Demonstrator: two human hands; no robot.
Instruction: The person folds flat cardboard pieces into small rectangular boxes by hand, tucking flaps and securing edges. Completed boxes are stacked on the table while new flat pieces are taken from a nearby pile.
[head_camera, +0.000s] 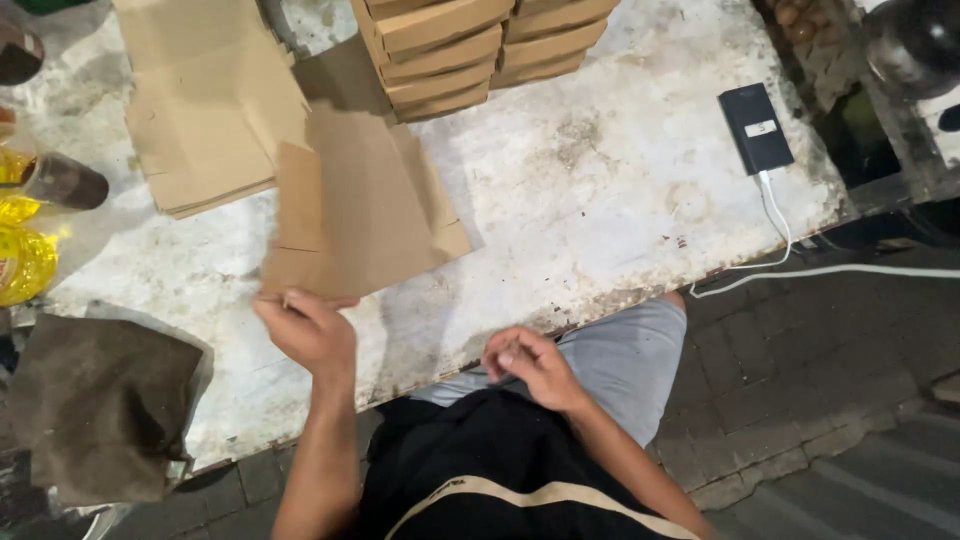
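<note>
We record the left hand (308, 328) at lower left of centre, forearm rising from the bottom edge, fingers pinched shut on the near edge of a flat cardboard blank (355, 210). The blank lies on the worktop (600, 190) at centre left, its far corner close under the stack of folded boxes (480, 45) at top centre. The right hand (530, 365) sits at lower centre over the worktop's near edge, above the lap, fingers curled inward and holding nothing that we can make out.

A pile of flat blanks (200, 110) occupies the upper left, touching the held blank. Bare stained worktop runs right from the blank to a dark power bank (756, 128) with a white cable (780, 225) near the right edge. A dark cloth (95, 400) overhangs the lower left.

The box stack and the pile are cut off at the top of the frame. Yellow bottles (20, 255) at the left edge are only partly visible.
</note>
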